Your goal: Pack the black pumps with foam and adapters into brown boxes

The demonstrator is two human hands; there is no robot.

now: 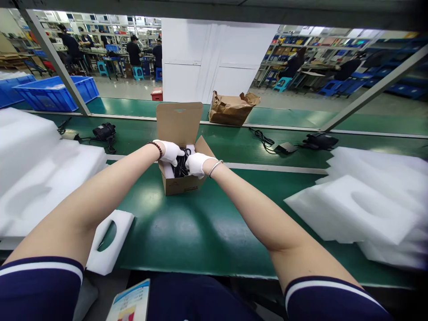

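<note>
Across a glossy green tabletop [214,232], pale strips run from side to side, and slanting metal posts frame the view of a workshop. Beyond them, people sit at benches near blue stools, with loaded shelves behind. A tall white panel [214,62] stands in the middle distance; blue bins [60,96] are at the left. At the far side of the tabletop rests an open, crumpled brown paper bag [232,109].

White foam pieces [371,200] are piled at the right, with more foam [50,165] heaped at the left. Nearer the person, a separate foam piece [112,240] has a rounded cutout. A black device [104,131] with a cord lies beyond the left arm; another dark device [321,140] lies at the far right, near a coiled black cable [264,139].

An open cardboard box [182,185] stands in the middle, its lid raised. Both hands wear white gloves. The left hand [170,152] and right hand [198,165] reach inside, fingers bent at black cords [180,166] between white inserts. Whether either grip is closed on the cords, I cannot tell.
</note>
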